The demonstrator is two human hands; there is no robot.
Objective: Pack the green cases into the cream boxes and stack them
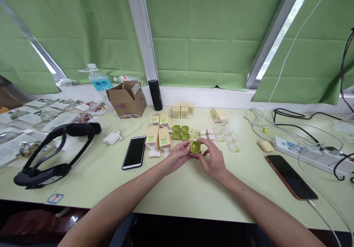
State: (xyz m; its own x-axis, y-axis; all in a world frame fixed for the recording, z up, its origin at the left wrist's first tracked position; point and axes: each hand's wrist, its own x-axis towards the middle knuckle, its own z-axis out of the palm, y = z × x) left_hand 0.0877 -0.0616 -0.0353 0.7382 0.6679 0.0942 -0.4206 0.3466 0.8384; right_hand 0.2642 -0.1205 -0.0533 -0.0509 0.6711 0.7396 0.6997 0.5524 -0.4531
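Note:
Between my two hands, just above the table, is a small green square cup [195,147] with its hollow side facing me. The fingers of my left hand [179,154] grip its left side. My right hand [212,157] pinches it from the right, fingertips at its upper and lower edges. Right behind my hands stand several matching green cups [181,132] in a tight group. Tiny yellowish pieces [194,133] lie beside them, then white-pink cylinders [207,133] and clear plastic cups [227,133] farther right.
Small beige boxes, some with flaps open [158,139], lie left of the cups; more boxes [183,111] stand behind. A phone [134,153] lies left, another phone [291,177] right near a power strip [309,154]. A black headset [58,153], cardboard box [127,99] and black flask [155,95] occupy the left.

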